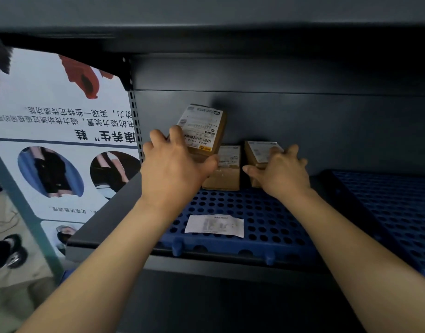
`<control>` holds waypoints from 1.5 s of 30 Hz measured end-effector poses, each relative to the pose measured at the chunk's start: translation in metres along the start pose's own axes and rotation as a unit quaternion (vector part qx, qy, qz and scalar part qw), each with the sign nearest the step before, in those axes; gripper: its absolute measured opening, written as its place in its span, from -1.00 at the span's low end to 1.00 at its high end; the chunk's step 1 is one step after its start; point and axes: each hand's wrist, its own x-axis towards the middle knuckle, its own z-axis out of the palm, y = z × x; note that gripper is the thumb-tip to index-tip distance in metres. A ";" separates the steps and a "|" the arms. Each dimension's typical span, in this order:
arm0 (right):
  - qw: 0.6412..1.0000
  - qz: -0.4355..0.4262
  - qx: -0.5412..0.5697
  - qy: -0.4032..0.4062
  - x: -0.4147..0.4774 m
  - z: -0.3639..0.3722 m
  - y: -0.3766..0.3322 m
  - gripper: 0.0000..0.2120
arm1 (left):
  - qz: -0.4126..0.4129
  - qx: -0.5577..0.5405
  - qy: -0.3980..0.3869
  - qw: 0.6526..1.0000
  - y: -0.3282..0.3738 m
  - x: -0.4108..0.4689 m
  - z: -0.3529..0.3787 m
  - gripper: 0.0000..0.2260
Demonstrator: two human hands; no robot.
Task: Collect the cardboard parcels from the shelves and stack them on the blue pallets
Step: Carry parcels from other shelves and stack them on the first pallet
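Note:
Three small cardboard parcels with white labels are at the back of a dark shelf. My left hand (173, 167) grips the left parcel (203, 128) and holds it tilted above the blue pallet (254, 219). The middle parcel (224, 173) stands on the pallet between my hands. My right hand (282, 173) curls around the right parcel (260, 152), which rests on the pallet.
A loose white paper slip (215, 224) lies on the pallet near its front edge. A second blue pallet (394, 207) lies on the shelf to the right. A printed poster board (60, 140) stands left of the shelf upright (135, 123). The shelf above hangs low overhead.

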 end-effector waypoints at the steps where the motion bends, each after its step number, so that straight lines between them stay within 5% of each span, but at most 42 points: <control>1: 1.000 0.007 -0.002 -0.004 0.001 0.001 -0.002 -0.27 | 0.003 -0.003 -0.002 1.000 -0.002 0.003 0.001 -0.30; 12: 0.997 0.040 -0.004 -0.073 0.002 0.010 -0.011 -0.28 | 0.003 -0.015 -0.026 1.000 -0.024 0.023 0.007 -0.27; 23: 0.985 -0.093 -0.063 0.131 -0.008 -0.001 -0.040 -0.68 | -0.036 -0.016 -0.051 0.998 -0.046 0.045 0.012 -0.29; 45: 0.979 -0.148 -0.017 0.142 -0.004 0.003 -0.059 -0.74 | -0.034 -0.011 -0.117 0.992 -0.052 0.065 0.034 -0.15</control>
